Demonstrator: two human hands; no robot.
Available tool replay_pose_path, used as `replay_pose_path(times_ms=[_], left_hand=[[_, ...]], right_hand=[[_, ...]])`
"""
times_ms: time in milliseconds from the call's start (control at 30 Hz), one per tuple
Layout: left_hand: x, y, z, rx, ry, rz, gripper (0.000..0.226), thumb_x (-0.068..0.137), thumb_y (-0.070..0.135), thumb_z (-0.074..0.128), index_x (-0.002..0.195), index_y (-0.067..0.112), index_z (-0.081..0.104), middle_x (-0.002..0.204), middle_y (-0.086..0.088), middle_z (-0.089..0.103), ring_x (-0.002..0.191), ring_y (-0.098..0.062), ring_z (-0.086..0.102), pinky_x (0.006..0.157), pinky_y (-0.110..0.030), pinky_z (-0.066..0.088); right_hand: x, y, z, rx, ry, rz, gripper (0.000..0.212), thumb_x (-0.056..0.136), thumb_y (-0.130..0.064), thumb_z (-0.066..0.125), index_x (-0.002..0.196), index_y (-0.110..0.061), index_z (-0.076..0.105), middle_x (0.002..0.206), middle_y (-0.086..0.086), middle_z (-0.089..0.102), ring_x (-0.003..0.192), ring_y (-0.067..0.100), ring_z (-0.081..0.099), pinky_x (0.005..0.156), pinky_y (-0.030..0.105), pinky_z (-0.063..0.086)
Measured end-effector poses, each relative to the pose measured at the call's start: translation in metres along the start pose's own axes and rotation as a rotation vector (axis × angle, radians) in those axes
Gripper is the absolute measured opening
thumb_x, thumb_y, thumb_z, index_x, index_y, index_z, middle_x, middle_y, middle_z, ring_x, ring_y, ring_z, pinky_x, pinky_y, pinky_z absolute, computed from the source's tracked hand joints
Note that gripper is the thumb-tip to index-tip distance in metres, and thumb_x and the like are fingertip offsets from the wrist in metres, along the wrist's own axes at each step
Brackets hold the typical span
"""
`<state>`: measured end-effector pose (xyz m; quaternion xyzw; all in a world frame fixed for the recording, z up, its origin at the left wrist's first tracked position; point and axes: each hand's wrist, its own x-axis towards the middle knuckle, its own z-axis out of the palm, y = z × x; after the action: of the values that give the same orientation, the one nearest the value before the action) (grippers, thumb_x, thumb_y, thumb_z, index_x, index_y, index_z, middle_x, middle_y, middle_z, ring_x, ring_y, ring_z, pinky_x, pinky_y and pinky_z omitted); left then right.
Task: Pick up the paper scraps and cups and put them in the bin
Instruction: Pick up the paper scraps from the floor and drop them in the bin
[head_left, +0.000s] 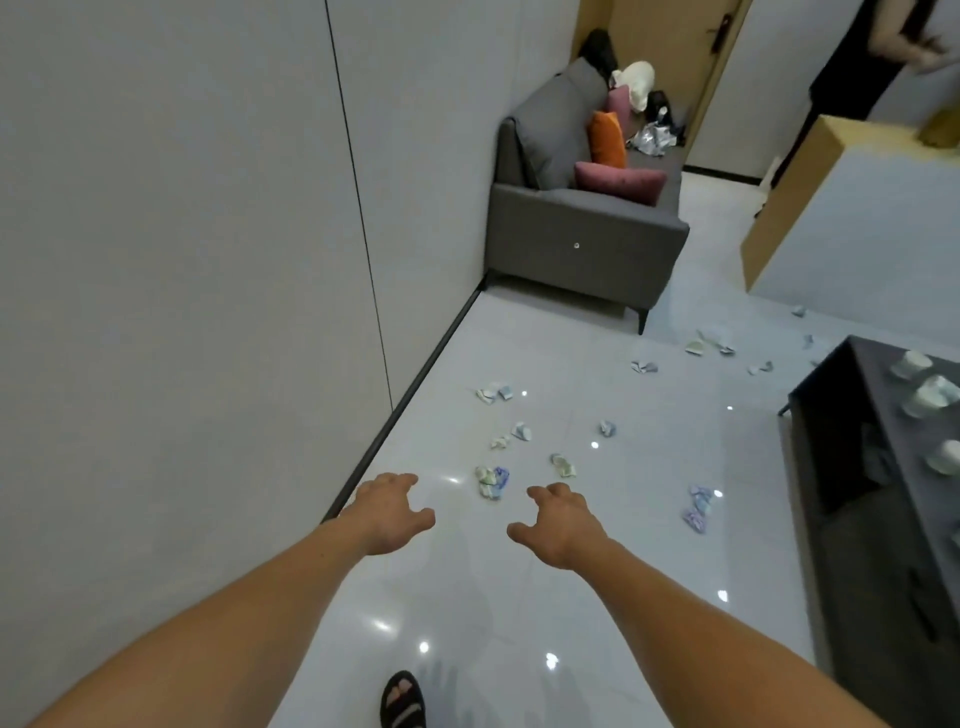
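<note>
We judge the job to be at its very start: nothing is in our hands and no bin shows anywhere in view. At far left runs the wall (182, 260), meeting the glossy pale floor (467, 597) along a dark skirting. Our left hand (387, 512) hangs over the floor near that skirting, empty, with its fingers spread and slightly bent. Just right of it and a little ahead lies the nearest scrap (491, 482), a crumpled piece printed white, green and blue. Our right hand (558, 522) hovers on its other side, also empty and loose-fingered. That puts the scrap between the two hands, touching neither.

The next move, as we read it, is to lower one hand and pinch that scrap. It is thin crushed paper on a slick floor, so it may slide before the fingertips close. After that we must find the bin.

More scraps (521, 431) dot the floor beyond and to the right, trailing toward the sofa (582, 234). They are small, crushed and light-looking, and most lie well apart from one another. A bluish wad (698, 506) lies right of our right hand, near the dark table (883, 545). At far right the cups (930, 397) sit on that table, pale and papery. We cannot tell whether they are upright or tipped over.
</note>
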<state>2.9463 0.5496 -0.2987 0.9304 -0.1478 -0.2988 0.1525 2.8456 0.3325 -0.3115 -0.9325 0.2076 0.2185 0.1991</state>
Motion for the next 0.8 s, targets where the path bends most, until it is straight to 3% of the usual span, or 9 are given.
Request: replay_pose_path(times_ms=[433, 800], left_hand=[[0.142, 0.065, -0.065, 0.073, -0.047, 0.162, 0.074, 0.088, 0.05, 0.053, 0.15, 0.02, 0.024, 0.155, -0.005, 0.025, 0.141, -0.028, 0.023, 0.112, -0.041, 0.029], [0.246, 0.138, -0.075, 0.069, -0.059, 0.059, 0.073, 0.09, 0.049, 0.052, 0.15, 0.02, 0.023, 0.155, -0.006, 0.024, 0.142, -0.027, 0.022, 0.113, -0.042, 0.029]], right_hand=[[0.101, 0.016, -0.061, 0.076, 0.061, 0.133, 0.076, 0.09, -0.053, 0.052, 0.152, -0.021, 0.023, 0.155, 0.006, 0.025, 0.138, 0.028, 0.027, 0.108, 0.043, 0.037], [0.236, 0.059, -0.125, 0.016, 0.002, 0.001, 0.077, 0.09, -0.058, 0.051, 0.152, -0.023, 0.023, 0.155, 0.004, 0.024, 0.14, 0.027, 0.025, 0.109, 0.043, 0.035]])
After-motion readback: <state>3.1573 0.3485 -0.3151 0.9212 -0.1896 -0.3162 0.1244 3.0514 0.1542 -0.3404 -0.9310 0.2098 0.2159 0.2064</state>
